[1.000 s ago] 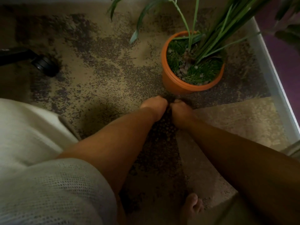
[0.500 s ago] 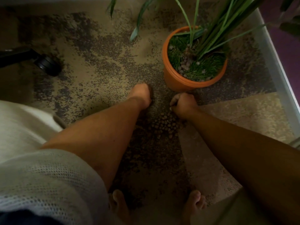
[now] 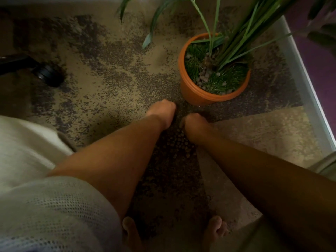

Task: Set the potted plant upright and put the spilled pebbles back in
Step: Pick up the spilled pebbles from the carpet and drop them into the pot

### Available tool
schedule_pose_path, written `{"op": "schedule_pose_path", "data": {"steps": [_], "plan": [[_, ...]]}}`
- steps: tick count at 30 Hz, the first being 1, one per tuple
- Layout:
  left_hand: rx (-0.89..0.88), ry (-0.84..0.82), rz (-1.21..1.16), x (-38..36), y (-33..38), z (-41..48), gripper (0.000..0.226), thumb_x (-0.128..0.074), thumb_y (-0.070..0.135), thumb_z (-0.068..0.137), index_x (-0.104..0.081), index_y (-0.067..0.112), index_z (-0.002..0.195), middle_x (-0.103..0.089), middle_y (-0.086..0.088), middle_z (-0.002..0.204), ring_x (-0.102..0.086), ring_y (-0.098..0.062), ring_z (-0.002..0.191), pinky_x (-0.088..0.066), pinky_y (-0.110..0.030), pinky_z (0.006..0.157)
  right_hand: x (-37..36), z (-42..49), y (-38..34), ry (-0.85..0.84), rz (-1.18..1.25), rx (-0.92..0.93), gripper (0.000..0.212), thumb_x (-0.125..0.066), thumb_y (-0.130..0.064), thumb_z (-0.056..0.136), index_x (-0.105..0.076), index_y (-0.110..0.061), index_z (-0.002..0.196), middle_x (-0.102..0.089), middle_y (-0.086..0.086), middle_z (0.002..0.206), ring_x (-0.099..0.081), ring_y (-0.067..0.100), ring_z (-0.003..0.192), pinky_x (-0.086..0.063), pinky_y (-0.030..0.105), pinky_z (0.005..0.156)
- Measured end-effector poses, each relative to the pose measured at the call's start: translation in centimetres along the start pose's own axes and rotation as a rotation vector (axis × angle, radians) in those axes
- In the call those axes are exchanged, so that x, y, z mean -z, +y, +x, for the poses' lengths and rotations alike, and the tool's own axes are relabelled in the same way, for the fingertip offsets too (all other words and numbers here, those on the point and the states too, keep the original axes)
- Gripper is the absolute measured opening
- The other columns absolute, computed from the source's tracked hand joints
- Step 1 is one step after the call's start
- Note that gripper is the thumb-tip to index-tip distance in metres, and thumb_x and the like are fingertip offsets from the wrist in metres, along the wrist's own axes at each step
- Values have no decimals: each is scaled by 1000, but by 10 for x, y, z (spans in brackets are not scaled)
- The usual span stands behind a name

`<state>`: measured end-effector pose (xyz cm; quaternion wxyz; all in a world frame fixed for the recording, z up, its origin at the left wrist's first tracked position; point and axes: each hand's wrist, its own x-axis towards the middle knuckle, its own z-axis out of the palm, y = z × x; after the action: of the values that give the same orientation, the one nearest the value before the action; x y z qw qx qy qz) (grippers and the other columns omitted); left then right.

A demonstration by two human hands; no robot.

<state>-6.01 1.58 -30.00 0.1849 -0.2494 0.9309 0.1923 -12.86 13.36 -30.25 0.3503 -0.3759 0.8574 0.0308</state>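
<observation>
Pebbles (image 3: pixel 174 142): small, round and loose, heaped on the carpet (image 3: pixel 263 135) between both hands, near the upright orange pot (image 3: pixel 190 94). Probably light and prone to rolling; best scooped in cupped handfuls. Left hand (image 3: pixel 161 113), right hand (image 3: pixel 192 124): fingers hidden, grasp cannot be told.

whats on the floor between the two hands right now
In the head view, spilled pebbles on dark carpet lie between the left hand and the right hand, reaching down between the wrists. Nothing else shows there.
</observation>
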Motion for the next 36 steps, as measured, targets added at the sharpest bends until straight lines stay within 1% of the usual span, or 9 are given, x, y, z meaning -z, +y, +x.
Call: {"op": "schedule_pose_path", "data": {"steps": [7,11,20,25,29,31,33,34,36], "plan": [[10,-20,36,-1,1,-2,23,-54,3,90,-65,9,109,-66,-14,114,-65,-33,106,-53,-41,83,0,-6,-15,-12,-199,57,27,-43,-5,94,-69,-6,102,-70,18,107,-69,36,100,-54,41,77],[26,-26,9,-1,0,0,22,-56,4,88,-65,10,107,-66,-13,112,-65,-32,106,-52,-40,83,0,-9,-21,-28,-225,66,27,-43,-5,94,-67,-6,106,-68,18,111,-67,37,103,-51,41,74],[91,-13,-50,14,-3,-4,22,-61,8,85,-66,9,107,-67,-15,113,-65,-32,107,-53,-39,87,21,-11,-18,19,-27,-76,25,-54,-7,91,-71,-10,110,-68,16,117,-66,35,108,-56,43,92],[108,-167,-55,52,2,-12,28,-69,13,81,-68,3,108,-69,-14,109,-67,-28,106,-52,-31,79,56,-28,-30,48,61,-7,20,-60,-5,88,-76,-13,97,-71,11,105,-68,30,98,-57,39,88],[156,-400,-470,107,4,-11,4,-68,0,83,-67,2,85,-66,-13,79,-67,-21,75,-57,-27,68,105,-50,-35,189,106,168,12,-73,-10,81,-80,-18,85,-64,-10,73,-66,12,82,-47,15,74],[168,-359,-676,135,5,-13,16,-63,-7,86,-58,4,75,-60,-10,72,-59,-14,63,-54,-18,53,130,-59,-27,258,196,204,6,-79,-13,78,-81,-17,82,-60,-19,63,-62,-1,65,-39,0,55],[139,-257,-792,154,5,-14,27,-63,-11,83,-54,7,65,-59,-6,64,-57,-9,53,-51,-17,44,148,-64,-15,331,293,203,7,-81,-12,76,-80,-14,83,-62,-18,63,-59,-8,57,-37,-1,48],[128,-202,-824,158,7,-14,29,-64,-12,81,-54,7,63,-60,-5,60,-57,-8,49,-54,-21,49,152,-64,-8,362,341,180,8,-81,-12,77,-80,-14,84,-64,-15,64,-59,-9,57,-39,0,49],[110,-110,-858,158,12,-12,26,-68,-13,76,-56,7,64,-62,-7,60,-60,-15,52,-57,-33,64,155,-59,3,407,450,99,10,-81,-15,78,-79,-14,88,-68,-6,70,-63,-1,66,-50,17,60]]}}
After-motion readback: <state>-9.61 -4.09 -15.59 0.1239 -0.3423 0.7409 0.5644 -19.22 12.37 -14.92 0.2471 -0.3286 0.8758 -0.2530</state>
